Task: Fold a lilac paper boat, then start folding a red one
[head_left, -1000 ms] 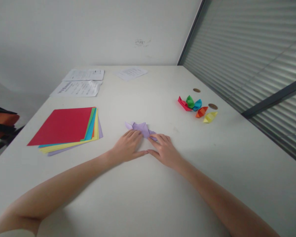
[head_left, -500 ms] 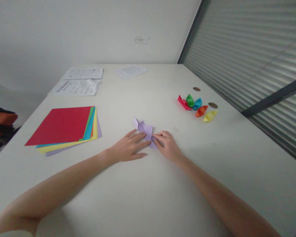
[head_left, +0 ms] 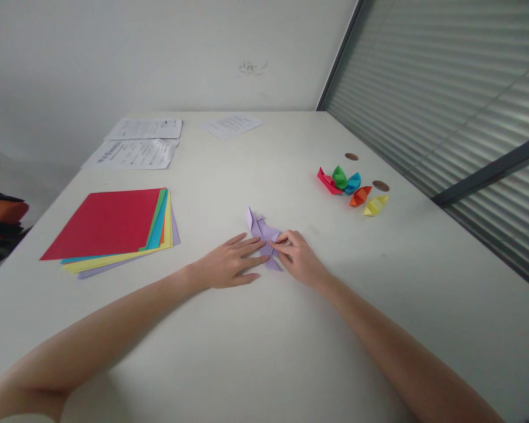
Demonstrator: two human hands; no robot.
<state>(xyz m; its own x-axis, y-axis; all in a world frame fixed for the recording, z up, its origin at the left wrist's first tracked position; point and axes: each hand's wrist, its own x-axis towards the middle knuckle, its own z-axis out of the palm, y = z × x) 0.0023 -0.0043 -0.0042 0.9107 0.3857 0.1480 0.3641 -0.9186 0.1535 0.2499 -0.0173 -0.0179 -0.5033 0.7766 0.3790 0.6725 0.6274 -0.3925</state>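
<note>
Lilac paper (head_left: 264, 230), folded into a small pointed shape, lies flat near the middle of the white bench (head_left: 291, 352) as I watch through the head camera from afar. The left hand (head_left: 229, 264) lies palm down with its grip wide open, fingers spread and their tips resting on the near left edge of the fold. The right hand (head_left: 302, 258) meets it from the other side, its grip half curled with the fingertips on the paper. Whether it pinches a flap or only presses, I cannot tell. Two pointed flaps of the paper stand clear beyond the hands.

To the left, well apart, a fanned stack of coloured sheets (head_left: 110, 220) lies on the bench, red on top, with green, blue, orange, yellow and lilac edges showing beneath. Towards the far left corner lie printed pages (head_left: 134, 154), with one more page nearer the far middle. To the right, five small paper boats (head_left: 353, 183) sit in a close cluster: red, green, blue, orange and yellow. Two brown discs (head_left: 380, 185) lie just beside them, on the window side.

Beyond the bench, a plain pale wall (head_left: 158, 53) bears a faint smudge. Slatted blinds (head_left: 445, 88) behind a dark frame fill the right side of the room. An orange and black object (head_left: 0, 214) pokes in at the left margin; I cannot tell what it is.
</note>
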